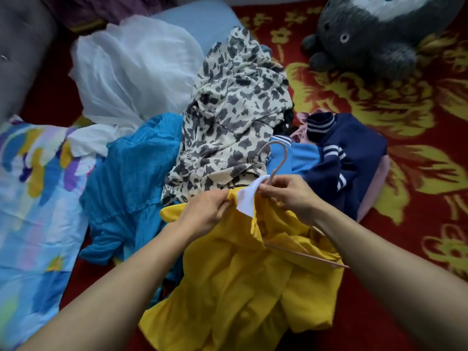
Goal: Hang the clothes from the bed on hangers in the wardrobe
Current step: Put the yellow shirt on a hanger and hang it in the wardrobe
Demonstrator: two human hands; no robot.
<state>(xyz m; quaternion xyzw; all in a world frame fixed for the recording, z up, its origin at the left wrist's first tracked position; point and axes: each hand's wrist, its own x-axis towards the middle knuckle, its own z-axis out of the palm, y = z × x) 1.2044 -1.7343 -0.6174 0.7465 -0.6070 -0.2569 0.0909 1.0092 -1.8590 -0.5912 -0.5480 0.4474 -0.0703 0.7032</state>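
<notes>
I am looking down at a bed (417,262) that a red blanket (395,79) with yellow flowers is covering. A grey plush toy (374,39) is sitting at the top right, a pale blue pillow (202,19) is lying beside it, and a grey padded surface (22,46) is showing at the left.

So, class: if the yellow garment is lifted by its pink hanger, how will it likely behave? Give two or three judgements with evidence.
Likely floppy: the yellow garment lies in crumpled folds, so it should sag and drape. Probably light, as the cloth looks thin. It might slide off the pink hanger, whose bar pokes out bare at one side.
</notes>
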